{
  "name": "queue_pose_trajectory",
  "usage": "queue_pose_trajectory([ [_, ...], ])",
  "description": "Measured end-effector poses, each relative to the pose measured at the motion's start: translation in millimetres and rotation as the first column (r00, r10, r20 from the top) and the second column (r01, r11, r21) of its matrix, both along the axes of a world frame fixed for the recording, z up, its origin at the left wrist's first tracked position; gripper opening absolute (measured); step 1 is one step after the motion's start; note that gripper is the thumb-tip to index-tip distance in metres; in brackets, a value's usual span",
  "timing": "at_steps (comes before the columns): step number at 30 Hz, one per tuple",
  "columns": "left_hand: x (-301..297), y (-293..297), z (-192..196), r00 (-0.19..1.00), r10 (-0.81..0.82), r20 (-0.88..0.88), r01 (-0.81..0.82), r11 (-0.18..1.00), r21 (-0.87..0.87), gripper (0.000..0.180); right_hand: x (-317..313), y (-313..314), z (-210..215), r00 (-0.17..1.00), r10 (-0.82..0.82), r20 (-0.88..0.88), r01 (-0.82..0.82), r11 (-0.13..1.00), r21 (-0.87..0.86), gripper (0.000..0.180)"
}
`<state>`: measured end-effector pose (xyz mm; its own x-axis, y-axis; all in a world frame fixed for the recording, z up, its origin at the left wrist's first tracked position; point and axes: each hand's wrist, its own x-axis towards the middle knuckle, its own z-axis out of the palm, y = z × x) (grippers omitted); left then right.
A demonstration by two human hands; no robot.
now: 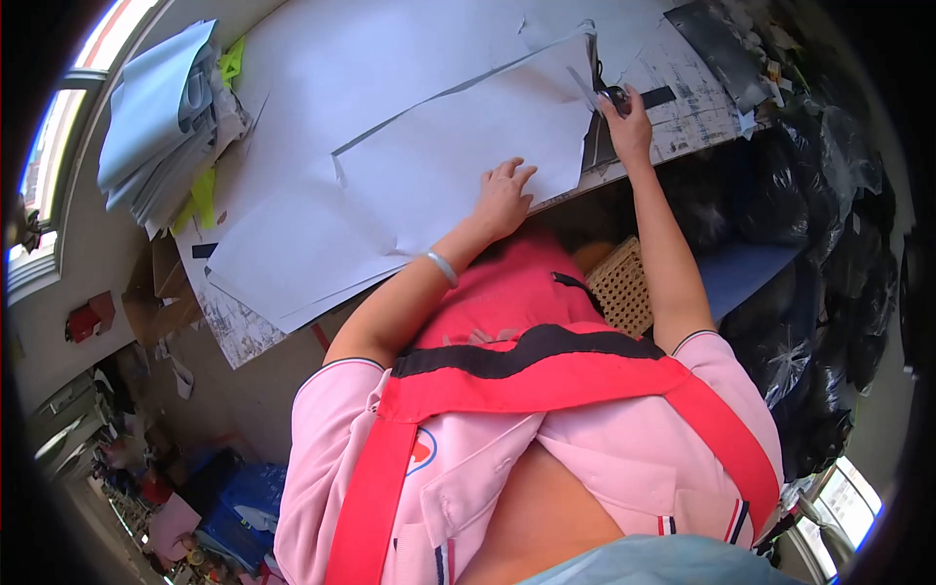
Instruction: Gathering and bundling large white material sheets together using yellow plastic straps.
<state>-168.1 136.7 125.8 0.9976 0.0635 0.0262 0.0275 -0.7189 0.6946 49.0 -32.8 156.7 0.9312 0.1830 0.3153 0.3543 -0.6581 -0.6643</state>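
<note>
White sheet under left hand, tool in right

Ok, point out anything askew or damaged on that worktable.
The white sheets lie askew, their edges not lined up. The worktable itself looks worn: dark streaks and scuffs mark its bare surface at the right end and near-left corner.

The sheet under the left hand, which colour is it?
The sheet looks white in the head view.
</note>
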Motion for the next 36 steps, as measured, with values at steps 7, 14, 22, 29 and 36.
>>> queue_pose_trajectory([
  [7, -41, 18, -11, 0.993, 0.054, -0.109, -0.035, 0.985, 0.168, 0.054, 22, -21, 4, 0.999, -0.035, -0.014, 0.036, 0.996, 0.081, 0.036],
  [14, -34, 13, -9, 0.992, 0.008, -0.123, 0.015, 0.983, 0.185, 0.053, 39, -156, -71, 0.671, 0.025, -0.741, 0.599, 0.571, 0.562, 0.031],
  [22, -47, 13, -9, 0.986, 0.005, -0.165, 0.036, 0.968, 0.248, 0.054, 157, -169, -69, 0.677, 0.101, -0.729, 0.71, 0.172, 0.683, 0.054],
  [29, -56, 12, -7, 0.992, 0.011, -0.126, 0.023, 0.964, 0.264, 0.052, 254, -159, 35, 0.814, -0.067, -0.577, 0.509, 0.561, 0.653, 0.07],
  [36, -82, 27, 14, 0.958, 0.256, -0.13, -0.255, 0.967, 0.026, 0.046, 93, -41, -39, 0.942, 0.15, -0.301, 0.03, 0.854, 0.519, 0.04],
])
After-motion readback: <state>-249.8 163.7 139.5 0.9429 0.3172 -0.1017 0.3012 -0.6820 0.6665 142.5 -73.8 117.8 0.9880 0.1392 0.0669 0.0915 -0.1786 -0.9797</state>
